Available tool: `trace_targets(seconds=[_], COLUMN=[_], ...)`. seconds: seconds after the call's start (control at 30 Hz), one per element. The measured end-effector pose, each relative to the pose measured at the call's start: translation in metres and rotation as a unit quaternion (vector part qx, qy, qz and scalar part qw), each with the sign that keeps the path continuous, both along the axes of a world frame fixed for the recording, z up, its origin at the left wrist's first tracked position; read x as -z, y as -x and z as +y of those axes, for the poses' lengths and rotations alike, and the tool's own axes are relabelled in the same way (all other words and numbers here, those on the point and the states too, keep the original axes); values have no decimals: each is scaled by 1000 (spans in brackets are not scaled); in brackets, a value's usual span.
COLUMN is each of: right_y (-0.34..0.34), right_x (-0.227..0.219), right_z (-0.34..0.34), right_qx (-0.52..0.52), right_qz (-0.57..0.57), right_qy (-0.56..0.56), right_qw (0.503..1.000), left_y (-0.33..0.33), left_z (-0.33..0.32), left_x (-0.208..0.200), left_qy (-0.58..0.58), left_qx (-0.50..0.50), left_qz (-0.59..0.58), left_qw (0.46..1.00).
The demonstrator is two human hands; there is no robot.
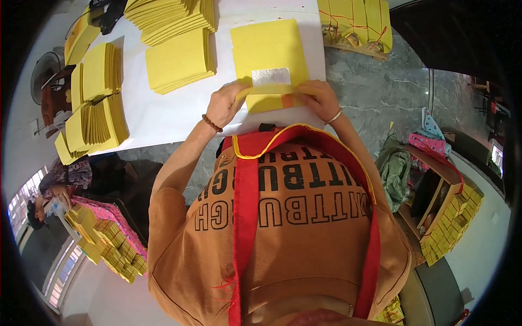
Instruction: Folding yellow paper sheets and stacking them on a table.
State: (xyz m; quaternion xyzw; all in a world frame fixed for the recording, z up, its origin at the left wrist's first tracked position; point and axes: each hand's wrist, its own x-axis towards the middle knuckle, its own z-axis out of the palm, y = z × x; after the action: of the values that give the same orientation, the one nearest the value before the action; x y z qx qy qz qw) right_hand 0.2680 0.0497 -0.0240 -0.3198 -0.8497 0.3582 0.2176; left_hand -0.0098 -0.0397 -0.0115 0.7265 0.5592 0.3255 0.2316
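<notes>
A yellow paper sheet (269,43) lies before me on the white table, with a shiny silver rectangle (271,76) on it. Its near edge is raised into a strip between my hands, partly over the silver. My left hand (227,102) pinches the left end of that strip; a beaded bracelet is on the wrist. At the other end, my right hand (319,99) grips the paper, its fingertips partly hidden. An orange patch (287,101) shows beside the right fingers. Whether other sheets lie beneath, I cannot tell.
Stacks of yellow paper (179,60) stand on the white table (138,117), left of the sheet. More folded piles (98,70) line its left edge. Tied yellow bundles (356,24) sit beyond the right edge. Wooden shelving (435,168) with yellow packets stands at the right.
</notes>
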Motion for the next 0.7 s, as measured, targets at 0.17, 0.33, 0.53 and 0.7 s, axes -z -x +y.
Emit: trace_targets(seconds=[0.17, 0.33, 0.53, 0.7], right_y=[19, 35, 41, 44], right_x=[5, 3, 2, 7], right_z=[5, 10, 10, 13], right_qx=[155, 254, 246, 256], right_qz=[11, 1, -70, -71], right_qy=[213, 203, 77, 78], right_qw=[965, 946, 964, 961], left_y=[-16, -6, -9, -9], left_z=[25, 40, 45, 50], left_x=[-16, 19, 6, 5], left_qy=[158, 191, 233, 262], left_qx=[-151, -203, -217, -227], left_qz=[-31, -63, -39, -46], left_qw=[975, 958, 947, 937])
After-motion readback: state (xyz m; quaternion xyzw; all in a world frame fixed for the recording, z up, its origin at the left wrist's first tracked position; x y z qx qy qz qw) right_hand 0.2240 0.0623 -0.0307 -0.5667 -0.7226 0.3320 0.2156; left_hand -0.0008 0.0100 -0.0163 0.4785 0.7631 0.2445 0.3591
